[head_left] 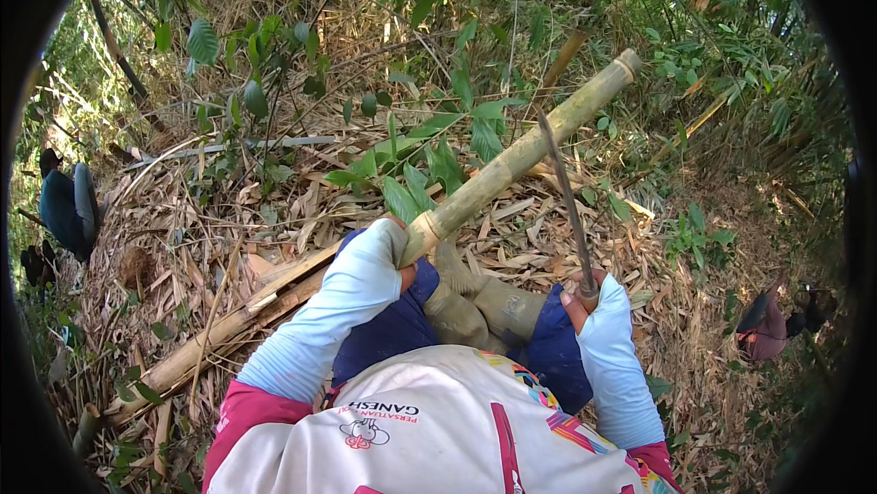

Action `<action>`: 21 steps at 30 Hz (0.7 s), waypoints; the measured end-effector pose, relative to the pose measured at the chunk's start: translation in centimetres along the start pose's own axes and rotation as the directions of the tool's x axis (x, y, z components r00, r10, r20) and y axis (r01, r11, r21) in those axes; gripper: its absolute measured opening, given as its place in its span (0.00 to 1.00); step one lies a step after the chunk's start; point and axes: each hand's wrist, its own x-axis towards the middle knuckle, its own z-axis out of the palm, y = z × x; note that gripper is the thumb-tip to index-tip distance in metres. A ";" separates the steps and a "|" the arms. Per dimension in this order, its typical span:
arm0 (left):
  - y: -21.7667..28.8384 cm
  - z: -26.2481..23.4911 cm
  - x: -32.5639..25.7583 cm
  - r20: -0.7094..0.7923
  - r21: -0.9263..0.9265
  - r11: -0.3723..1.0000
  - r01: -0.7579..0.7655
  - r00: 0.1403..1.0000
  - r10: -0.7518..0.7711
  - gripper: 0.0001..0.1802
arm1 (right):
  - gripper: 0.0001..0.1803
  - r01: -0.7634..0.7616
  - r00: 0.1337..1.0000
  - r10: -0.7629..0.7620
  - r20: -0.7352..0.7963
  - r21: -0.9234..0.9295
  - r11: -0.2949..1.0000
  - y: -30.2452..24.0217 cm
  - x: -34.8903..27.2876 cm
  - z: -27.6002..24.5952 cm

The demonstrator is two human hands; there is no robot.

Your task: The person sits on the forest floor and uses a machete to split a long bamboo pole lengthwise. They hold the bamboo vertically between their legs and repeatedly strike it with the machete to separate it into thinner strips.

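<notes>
My left hand (402, 252), in a light blue sleeve, is closed round the lower end of a pale green bamboo stalk (525, 151). The stalk slants up and away to the right, with a ringed joint near its far end. In my right hand (585, 300) is the handle of a long, dark-bladed machete (568, 197). Its blade points up and away, slightly left, and its tip overlaps the stalk in this view; I cannot tell whether they touch. Fingers of both hands are partly hidden by the sleeves.
Split bamboo poles (228, 329) lie on the left, over dry leaf litter (164, 247). My boots (507, 311) are just below the stalk. Green leafy shoots (429, 169) grow ahead. People in dark clothing (68, 206) are at the far left, and another person (767, 325) is at the right.
</notes>
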 end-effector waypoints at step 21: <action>-3.5 -3.7 0.4 0.131 0.155 0.988 0.004 0.991 -0.024 0.25 | 0.15 -0.083 0.982 0.091 0.163 -0.053 0.995 0.0 0.1 4.2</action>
